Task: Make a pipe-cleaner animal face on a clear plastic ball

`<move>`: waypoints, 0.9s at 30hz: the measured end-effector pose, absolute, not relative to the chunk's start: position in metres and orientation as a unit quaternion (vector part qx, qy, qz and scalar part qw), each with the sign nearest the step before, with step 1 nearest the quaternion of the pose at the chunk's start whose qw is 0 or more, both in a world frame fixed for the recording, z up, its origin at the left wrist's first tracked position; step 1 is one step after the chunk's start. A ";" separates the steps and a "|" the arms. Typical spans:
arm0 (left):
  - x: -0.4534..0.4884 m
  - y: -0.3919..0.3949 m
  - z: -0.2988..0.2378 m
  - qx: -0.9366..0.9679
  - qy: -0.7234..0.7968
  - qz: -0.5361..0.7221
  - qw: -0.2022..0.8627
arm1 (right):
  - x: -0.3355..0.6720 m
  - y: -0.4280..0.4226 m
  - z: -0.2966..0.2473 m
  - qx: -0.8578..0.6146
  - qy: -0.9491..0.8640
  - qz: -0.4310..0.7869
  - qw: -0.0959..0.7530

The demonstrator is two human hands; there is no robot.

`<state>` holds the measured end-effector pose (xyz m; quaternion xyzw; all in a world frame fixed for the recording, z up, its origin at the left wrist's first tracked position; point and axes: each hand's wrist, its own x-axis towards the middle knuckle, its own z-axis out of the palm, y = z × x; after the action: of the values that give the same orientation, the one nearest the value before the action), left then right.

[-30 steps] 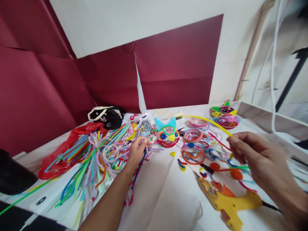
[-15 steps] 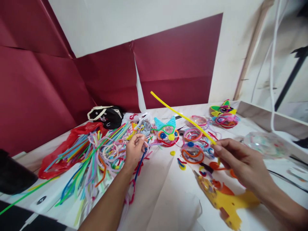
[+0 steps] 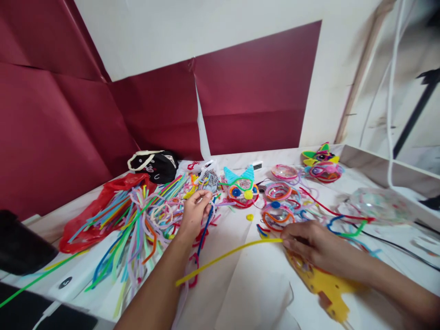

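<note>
My right hand (image 3: 314, 247) pinches one end of a long yellow pipe cleaner (image 3: 227, 257), which lies low over the white table and points toward me and to the left. That hand rests just above a yellow glue gun (image 3: 325, 288). My left hand (image 3: 195, 211) is further back with its fingers curled at the edge of a big heap of coloured pipe cleaners (image 3: 144, 220); a dark blue pipe cleaner (image 3: 202, 236) runs down from under it. What the left fingers grip is unclear.
Several round pipe-cleaner figures (image 3: 277, 213) lie behind my right hand, one with blue ears (image 3: 242, 188). A red plastic bag (image 3: 92, 211) and a black pouch (image 3: 154, 166) sit at the back left. A clear glittery ball (image 3: 381, 206) rests at the right. A dark red backdrop (image 3: 254, 101) stands behind.
My right hand has come down from above the figures to the table by the glue gun, swinging the yellow pipe cleaner from pointing up and away to lying low toward me. The left hand barely moved.
</note>
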<state>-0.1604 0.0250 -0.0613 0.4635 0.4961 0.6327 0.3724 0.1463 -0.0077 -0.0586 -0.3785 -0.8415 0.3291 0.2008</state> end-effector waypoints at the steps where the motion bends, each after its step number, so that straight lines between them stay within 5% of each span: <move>1: -0.160 0.025 -0.061 0.470 0.496 0.629 0.372 | 0.143 -0.006 -0.058 -0.379 -0.856 0.292 0.195; 8: -0.157 0.022 -0.061 0.504 0.498 0.601 0.371 | 0.108 0.005 -0.034 -0.386 -0.903 0.086 0.167; 13: -0.156 0.023 -0.065 0.526 0.490 0.581 0.382 | 0.052 0.020 -0.019 -0.393 -0.833 0.261 0.290; 21: -0.155 0.022 -0.067 0.556 0.467 0.579 0.371 | -0.003 0.045 -0.044 -0.430 -0.699 0.483 0.305; 27: -0.153 0.022 -0.068 0.573 0.468 0.566 0.364 | -0.009 0.042 -0.041 -0.433 -0.650 0.543 0.310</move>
<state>-0.1530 0.0221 -0.0684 0.5730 0.4677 0.5660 0.3642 -0.0091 0.0418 -0.0406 -0.4330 -0.6496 0.5425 0.3102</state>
